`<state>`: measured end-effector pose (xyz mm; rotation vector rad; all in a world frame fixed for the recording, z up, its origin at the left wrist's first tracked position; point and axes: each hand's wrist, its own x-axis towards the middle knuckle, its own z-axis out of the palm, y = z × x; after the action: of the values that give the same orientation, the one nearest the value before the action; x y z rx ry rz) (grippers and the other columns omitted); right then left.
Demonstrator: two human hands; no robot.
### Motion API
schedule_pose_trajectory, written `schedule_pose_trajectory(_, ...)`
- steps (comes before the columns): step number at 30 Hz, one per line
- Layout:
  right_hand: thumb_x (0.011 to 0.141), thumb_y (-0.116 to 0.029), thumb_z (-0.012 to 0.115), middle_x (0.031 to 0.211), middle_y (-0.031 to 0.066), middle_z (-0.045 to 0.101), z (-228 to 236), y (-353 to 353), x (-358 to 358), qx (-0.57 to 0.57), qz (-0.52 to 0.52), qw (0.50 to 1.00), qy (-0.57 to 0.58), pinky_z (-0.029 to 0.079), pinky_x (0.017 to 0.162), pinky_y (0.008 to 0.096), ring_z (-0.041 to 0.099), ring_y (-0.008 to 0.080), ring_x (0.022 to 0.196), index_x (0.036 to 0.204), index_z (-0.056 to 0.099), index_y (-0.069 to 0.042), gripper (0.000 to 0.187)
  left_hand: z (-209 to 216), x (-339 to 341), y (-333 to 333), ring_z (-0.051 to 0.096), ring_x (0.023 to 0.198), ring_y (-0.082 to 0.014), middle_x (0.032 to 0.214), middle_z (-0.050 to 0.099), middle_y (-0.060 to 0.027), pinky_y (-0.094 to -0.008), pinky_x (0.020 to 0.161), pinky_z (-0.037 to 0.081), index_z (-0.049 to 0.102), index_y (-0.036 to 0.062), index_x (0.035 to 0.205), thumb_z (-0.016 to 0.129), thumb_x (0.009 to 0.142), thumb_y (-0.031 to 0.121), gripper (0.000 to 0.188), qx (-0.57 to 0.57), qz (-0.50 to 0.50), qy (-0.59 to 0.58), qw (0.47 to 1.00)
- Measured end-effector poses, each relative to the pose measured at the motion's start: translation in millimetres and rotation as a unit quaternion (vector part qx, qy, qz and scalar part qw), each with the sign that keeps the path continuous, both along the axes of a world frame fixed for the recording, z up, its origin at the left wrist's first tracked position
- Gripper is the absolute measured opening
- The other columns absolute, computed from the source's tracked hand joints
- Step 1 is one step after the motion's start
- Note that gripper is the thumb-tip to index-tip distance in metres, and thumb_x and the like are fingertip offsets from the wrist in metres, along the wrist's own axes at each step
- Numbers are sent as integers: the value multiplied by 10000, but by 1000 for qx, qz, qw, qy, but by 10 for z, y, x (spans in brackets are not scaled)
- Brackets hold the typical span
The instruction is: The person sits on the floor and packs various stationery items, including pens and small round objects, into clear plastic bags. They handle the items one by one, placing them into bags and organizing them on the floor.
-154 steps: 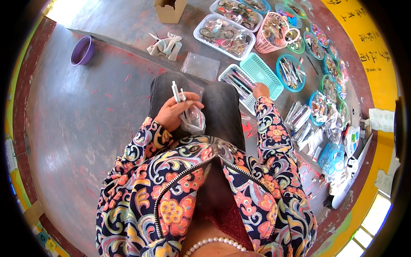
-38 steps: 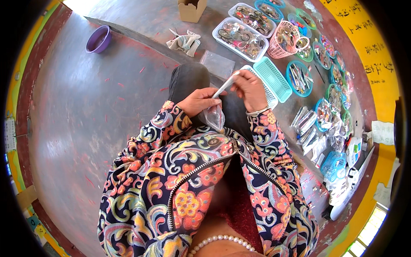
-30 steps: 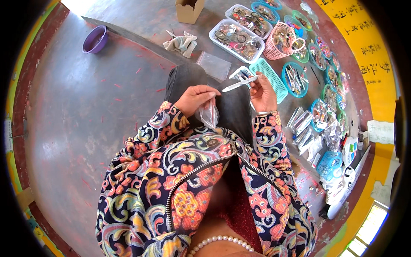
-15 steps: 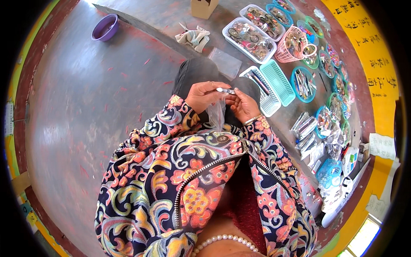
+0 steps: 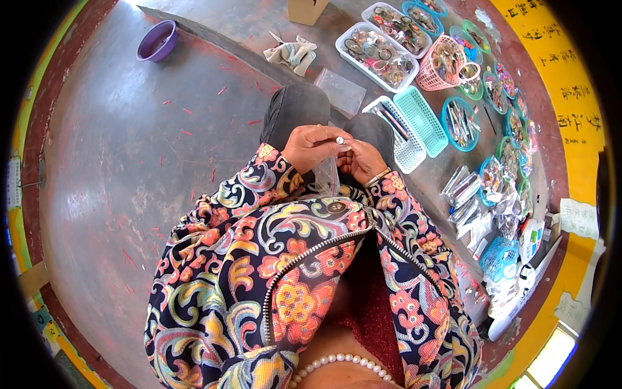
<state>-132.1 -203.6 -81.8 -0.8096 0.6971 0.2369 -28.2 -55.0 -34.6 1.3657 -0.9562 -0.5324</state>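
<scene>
Above my knees, my left hand [image 5: 311,148] and my right hand [image 5: 364,159] meet, fingers closed in a pinch. Between the fingertips is a small silvery-white object [image 5: 340,141]; its round pale end faces up, and its kind is too small to make out. A clear plastic bag [image 5: 327,175] hangs just below my left hand; the fingers hide how its top is held. My right fingers are curled, and their tips are partly hidden.
On the right stand a white slotted basket [image 5: 407,155] with pens, a turquoise basket [image 5: 421,117], a pink basket [image 5: 435,81], a white tray [image 5: 378,76] of small goods and several round baskets. A flat clear bag [image 5: 342,91], a cloth [image 5: 293,55] and a purple basin [image 5: 157,44] lie farther off.
The small object has turned in my fingers, from lying sideways to showing its round end. Both hands have shifted only slightly.
</scene>
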Motion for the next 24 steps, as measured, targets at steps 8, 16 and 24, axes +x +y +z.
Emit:
schedule_pose_trajectory(8, 836, -191, 608, 698, 46, 576, 302, -474, -100, 135, -236, 954, -127, 418, 497, 214, 523, 125, 589, 814, 560, -76, 126, 122, -9, -14, 494, 553, -35, 698, 585, -12, -168, 468, 377, 600, 21, 1058, 594, 798, 20, 260, 32, 44, 255, 966)
schedule_pose_trajectory(16, 832, -146, 601, 738, 93, 607, -470, -1589, -802, -47, -476, 874, -80, 459, 496, 239, 581, 169, 634, 840, 546, -42, 118, -72, 144, 4, 482, 658, -64, 763, 577, -34, -189, 579, 360, 540, 22, 1133, 467, 905, 169, 280, -19, 6, 361, 932)
schedule_pose_trajectory(24, 846, -97, 546, 765, 161, 592, -1446, -1659, -815, -24, -489, 867, 94, 472, 474, 257, 575, 216, 593, 1026, 458, -10, 218, 34, 170, 17, 514, 750, -109, 836, 571, -68, -230, 677, 395, 504, -5, 1166, 449, 908, 181, 323, -49, -5, 382, 923)
